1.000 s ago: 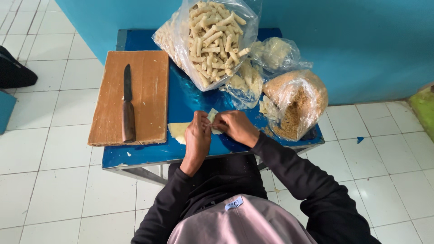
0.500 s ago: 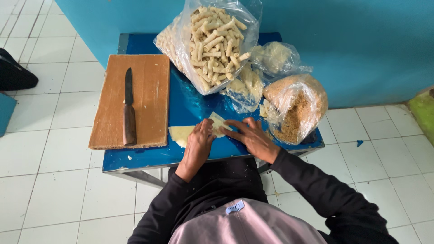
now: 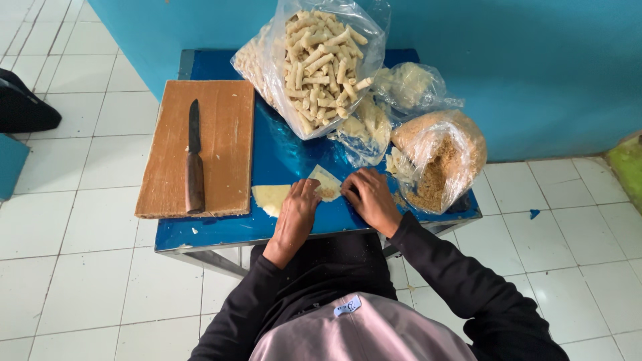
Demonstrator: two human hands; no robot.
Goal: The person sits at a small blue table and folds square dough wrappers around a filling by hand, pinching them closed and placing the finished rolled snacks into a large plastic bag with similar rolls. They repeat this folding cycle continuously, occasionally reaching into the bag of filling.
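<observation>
A thin pale pastry sheet lies on the blue table near its front edge. My left hand rests on the sheet's right part, fingers pressing down. My right hand touches the folded corner of the sheet, which holds some brownish filling. Both hands are close together over the sheet, and neither lifts it off the table.
A wooden cutting board with a dark knife lies at the left. A large clear bag of pale rolled sticks stands behind. Smaller bags and a bag of brown crumbs sit at the right. White tiled floor surrounds the table.
My right hand moved out to the right and then came back to the sheet's folded corner. My left hand stayed on the sheet.
</observation>
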